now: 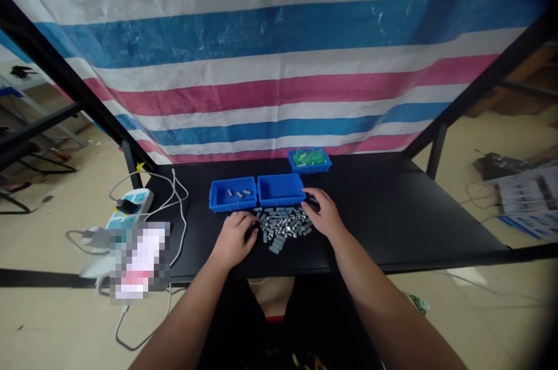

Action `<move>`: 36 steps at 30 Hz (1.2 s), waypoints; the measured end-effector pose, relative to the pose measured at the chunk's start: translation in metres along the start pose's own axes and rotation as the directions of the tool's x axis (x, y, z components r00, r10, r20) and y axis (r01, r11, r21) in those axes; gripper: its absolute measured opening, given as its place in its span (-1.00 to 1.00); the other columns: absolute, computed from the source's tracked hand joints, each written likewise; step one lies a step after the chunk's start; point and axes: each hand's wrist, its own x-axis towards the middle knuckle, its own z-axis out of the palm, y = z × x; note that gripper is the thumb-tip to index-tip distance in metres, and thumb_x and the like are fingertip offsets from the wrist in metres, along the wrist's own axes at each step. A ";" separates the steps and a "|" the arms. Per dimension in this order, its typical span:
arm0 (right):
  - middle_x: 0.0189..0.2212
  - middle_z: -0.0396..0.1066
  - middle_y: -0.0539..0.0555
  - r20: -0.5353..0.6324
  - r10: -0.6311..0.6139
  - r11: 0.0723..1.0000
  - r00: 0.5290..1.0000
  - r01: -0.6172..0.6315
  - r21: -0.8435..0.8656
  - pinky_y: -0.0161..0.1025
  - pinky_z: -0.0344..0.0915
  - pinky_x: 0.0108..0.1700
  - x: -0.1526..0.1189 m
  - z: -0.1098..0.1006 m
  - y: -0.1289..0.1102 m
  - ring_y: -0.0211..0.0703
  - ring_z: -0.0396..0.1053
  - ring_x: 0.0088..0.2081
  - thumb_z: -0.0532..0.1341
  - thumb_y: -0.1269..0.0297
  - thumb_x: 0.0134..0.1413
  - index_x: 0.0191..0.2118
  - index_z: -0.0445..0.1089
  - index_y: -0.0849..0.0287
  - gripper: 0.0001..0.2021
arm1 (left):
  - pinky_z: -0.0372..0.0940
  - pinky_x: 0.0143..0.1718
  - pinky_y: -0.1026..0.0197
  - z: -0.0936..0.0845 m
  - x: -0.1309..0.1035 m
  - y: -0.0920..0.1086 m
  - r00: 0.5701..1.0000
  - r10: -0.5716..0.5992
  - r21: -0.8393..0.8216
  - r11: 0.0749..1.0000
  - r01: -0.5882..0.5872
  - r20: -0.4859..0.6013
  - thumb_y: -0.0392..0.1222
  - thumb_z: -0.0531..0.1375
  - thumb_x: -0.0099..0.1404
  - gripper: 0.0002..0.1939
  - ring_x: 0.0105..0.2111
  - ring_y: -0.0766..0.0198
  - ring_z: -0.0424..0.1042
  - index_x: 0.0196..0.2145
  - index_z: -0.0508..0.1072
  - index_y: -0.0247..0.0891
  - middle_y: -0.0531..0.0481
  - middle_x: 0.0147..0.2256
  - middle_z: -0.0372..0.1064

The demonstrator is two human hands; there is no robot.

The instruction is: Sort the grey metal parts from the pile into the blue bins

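i judge the sorting barely begun: the left blue plastic tray [232,194] holds only three small grey metal pieces, the middle blue plastic tray [280,189] beside it looks bare inside, and nearly the whole heap of small grey metal parts [282,224] lies loose on the black bench [392,207]. so a few pieces are placed and the bulk of the heap is left, as far as i can see.

my left hand [234,237] lies palm down at the heap's left edge, fingers curled onto the nearest parts; the grip looks partly closed, but i cannot tell whether it has pinched a piece. my right hand [323,212] rests at the heap's far right corner, fingers spread flat toward the middle tray, its grip open and holding nothing that i can make out. both forearms come in from below, angled toward each other, with the heap between the hands.

beyond the right hand, well apart, a third blue tray with green pieces [310,160] sits by the striped tarp [279,68]. far out to the left of my left hand, a white power strip [129,207] and its cables lie at the bench's end.
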 end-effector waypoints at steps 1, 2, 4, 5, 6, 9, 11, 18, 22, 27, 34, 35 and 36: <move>0.01 0.44 0.13 0.017 -0.011 1.000 1.000 0.012 -0.023 -0.03 0.34 0.13 0.000 0.000 0.000 0.01 0.41 0.04 0.20 0.25 0.23 0.09 0.40 0.01 -0.69 | 0.28 0.02 -0.05 0.000 -0.001 0.000 0.998 -0.024 0.025 0.999 0.025 -0.053 -0.20 0.16 0.37 -0.73 -0.02 0.02 0.37 0.01 0.46 -0.10 -0.13 -0.03 0.40; -0.01 0.46 0.12 0.036 -0.026 0.999 0.999 0.027 -0.046 -0.02 0.33 0.13 0.000 0.001 0.000 0.02 0.42 0.02 0.21 0.26 0.23 0.05 0.41 0.01 -0.72 | 0.26 0.05 -0.07 -0.001 -0.001 -0.001 0.989 -0.063 0.057 0.996 0.071 -0.130 -0.18 0.18 0.36 -0.70 0.00 -0.01 0.36 0.04 0.45 -0.10 -0.15 -0.01 0.39; -0.08 0.48 0.11 0.054 -0.044 0.996 0.998 0.048 -0.077 -0.03 0.33 0.09 0.000 0.003 0.000 0.01 0.43 -0.04 0.20 0.28 0.22 -0.03 0.43 0.04 -0.79 | 0.21 0.10 -0.13 -0.002 -0.001 -0.003 0.933 -0.172 0.117 0.969 0.218 -0.316 -0.15 0.21 0.34 -0.59 0.06 -0.07 0.32 0.13 0.40 -0.10 -0.19 0.06 0.33; -0.12 0.49 0.11 0.050 -0.047 0.995 0.998 0.051 -0.088 -0.04 0.34 0.06 -0.001 0.004 0.000 0.01 0.44 -0.07 0.20 0.30 0.22 -0.08 0.43 0.06 -0.82 | 0.20 0.12 -0.14 -0.003 0.000 -0.005 0.889 -0.230 0.132 0.944 0.303 -0.395 -0.13 0.22 0.33 -0.54 0.08 -0.10 0.31 0.18 0.37 -0.11 -0.21 0.11 0.29; -0.16 0.49 0.11 0.041 -0.049 0.994 0.998 0.053 -0.098 -0.05 0.34 0.03 -0.001 0.005 0.000 0.01 0.44 -0.10 0.20 0.31 0.21 -0.11 0.43 0.07 -0.85 | 0.21 0.12 -0.14 -0.003 0.001 -0.008 0.847 -0.282 0.135 0.917 0.376 -0.450 -0.12 0.23 0.33 -0.51 0.10 -0.12 0.29 0.20 0.36 -0.12 -0.23 0.14 0.26; -0.14 0.46 0.13 0.006 -0.060 0.986 0.998 0.060 -0.153 -0.07 0.33 -0.01 -0.003 0.007 0.001 0.01 0.44 -0.13 0.20 0.34 0.17 -0.20 0.43 0.09 -0.90 | 0.28 0.05 -0.07 -0.003 0.003 -0.015 0.791 -0.377 0.113 0.868 0.483 -0.482 -0.13 0.23 0.33 -0.64 0.04 -0.08 0.33 0.08 0.45 -0.15 -0.20 0.12 0.27; -0.08 0.42 0.13 -0.009 -0.064 0.980 0.998 0.062 -0.191 -0.08 0.33 -0.03 -0.005 0.007 0.000 0.01 0.44 -0.14 0.19 0.36 0.15 -0.25 0.43 0.09 -0.92 | 0.31 -0.01 -0.01 -0.002 0.002 -0.019 0.791 -0.388 0.095 0.870 0.484 -0.473 -0.17 0.21 0.33 -0.78 -0.05 -0.02 0.36 -0.06 0.50 -0.15 -0.16 -0.01 0.34; -0.03 0.36 0.15 -0.043 -0.060 0.983 0.997 0.051 -0.175 -0.12 0.36 -0.08 -0.006 0.007 -0.002 0.00 0.43 -0.12 0.18 0.36 0.15 -0.28 0.42 0.09 -0.93 | 0.33 -0.15 0.09 0.000 -0.008 -0.021 0.781 -0.342 0.057 0.900 0.432 -0.522 -0.33 0.21 0.25 -0.87 -0.21 0.08 0.35 -0.27 0.52 -0.18 -0.08 -0.27 0.28; -0.04 0.35 0.16 -0.053 -0.067 0.985 0.996 0.058 -0.160 -0.12 0.36 -0.08 -0.006 0.007 -0.002 0.01 0.43 -0.10 0.19 0.35 0.16 -0.29 0.41 0.09 -0.94 | 0.31 -0.15 0.10 -0.001 -0.009 -0.019 0.781 -0.329 0.068 0.902 0.426 -0.530 -0.33 0.21 0.25 -0.86 -0.23 0.09 0.34 -0.26 0.54 -0.18 -0.06 -0.29 0.28; -0.04 0.37 0.16 -0.073 -0.076 0.986 0.994 0.064 -0.156 -0.12 0.34 -0.04 -0.006 0.007 -0.001 0.02 0.43 -0.07 0.19 0.34 0.18 -0.26 0.41 0.09 -0.95 | 0.29 -0.17 0.11 -0.003 -0.007 -0.017 0.768 -0.358 0.072 0.884 0.462 -0.530 -0.27 0.23 0.27 -0.89 -0.23 0.08 0.33 -0.26 0.56 -0.17 -0.07 -0.30 0.27; -0.24 0.49 0.07 -0.025 -0.077 0.975 0.997 0.071 -0.209 -0.06 0.29 0.00 -0.004 0.008 0.002 0.01 0.45 -0.17 0.21 0.30 0.22 -0.18 0.40 0.08 -0.92 | 0.32 -0.14 0.10 -0.003 -0.003 -0.019 0.736 -0.388 0.016 0.879 0.476 -0.555 -0.10 0.19 0.37 -0.82 -0.21 0.09 0.37 -0.16 0.56 -0.14 -0.07 -0.27 0.31; -0.23 0.49 0.07 -0.024 -0.069 0.977 0.997 0.063 -0.204 -0.06 0.29 0.00 -0.003 0.008 0.002 0.01 0.45 -0.17 0.21 0.30 0.22 -0.17 0.41 0.08 -0.91 | 0.32 -0.12 0.09 -0.003 -0.003 -0.020 0.738 -0.386 0.011 0.883 0.470 -0.554 -0.09 0.18 0.38 -0.81 -0.21 0.08 0.38 -0.15 0.56 -0.14 -0.08 -0.27 0.32; -0.23 0.49 0.08 -0.025 -0.063 0.980 0.998 0.057 -0.193 -0.07 0.30 0.00 -0.003 0.008 0.001 0.01 0.45 -0.17 0.20 0.30 0.21 -0.16 0.41 0.07 -0.90 | 0.33 -0.10 0.07 -0.003 -0.002 -0.022 0.744 -0.382 0.008 0.887 0.462 -0.548 -0.09 0.18 0.38 -0.81 -0.20 0.07 0.38 -0.15 0.56 -0.14 -0.08 -0.26 0.33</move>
